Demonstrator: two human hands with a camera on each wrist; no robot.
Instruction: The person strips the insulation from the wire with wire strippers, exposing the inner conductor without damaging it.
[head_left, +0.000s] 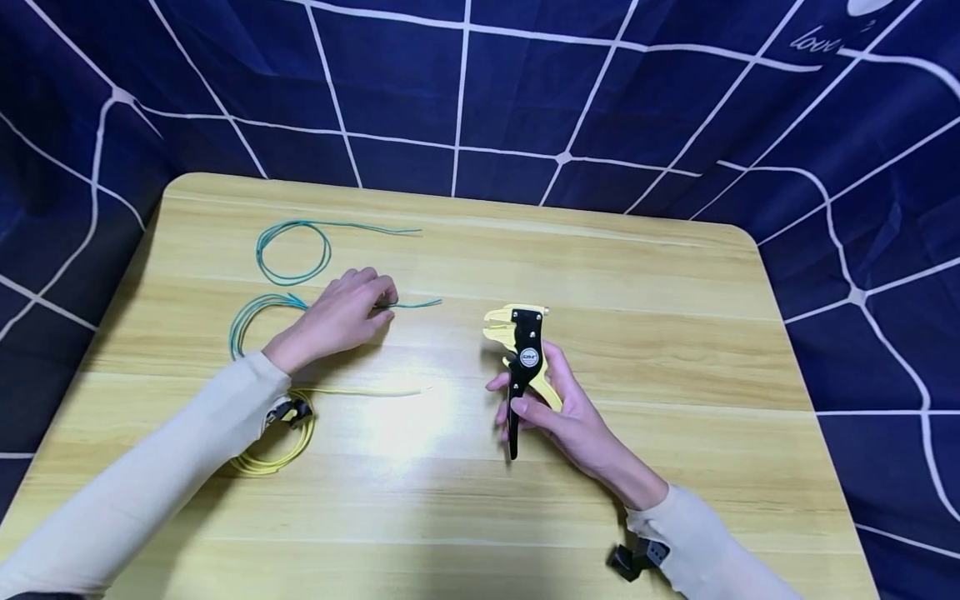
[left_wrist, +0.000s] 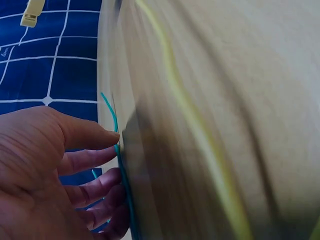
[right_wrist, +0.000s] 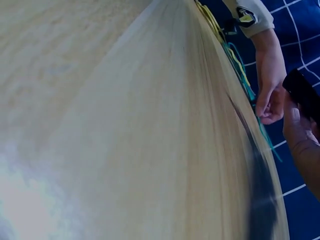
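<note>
The fingertips of the left hand [head_left: 341, 315] are bent down onto the middle green wire [head_left: 408, 305], pinching it against the wooden table [head_left: 645, 275] close to its free end; in the left wrist view the fingers [left_wrist: 87, 160] curl towards the same teal strand where it runs along the table surface. A short straight stretch of this wire pokes out beyond the fingertips towards the centre of the table, while the rest loops back behind the knuckles and under the wrist. Farther out from those fingers, beyond the hand, a second green wire [head_left: 292, 250] lies in its own loop, untouched, and on the near side of the wrist a yellow wire [head_left: 277, 454] is coiled partly beneath the pale sleeve, with one straight end running along the table towards the middle. The right hand [head_left: 558, 412] has its fingers wrapped round the handles of a yellow and black wire stripper [head_left: 522, 350], held upright with its head pointing away from the person, well apart from the left fingers and all three wires. A dark blue cloth with white lines [head_left: 525, 92] hangs round the table.
</note>
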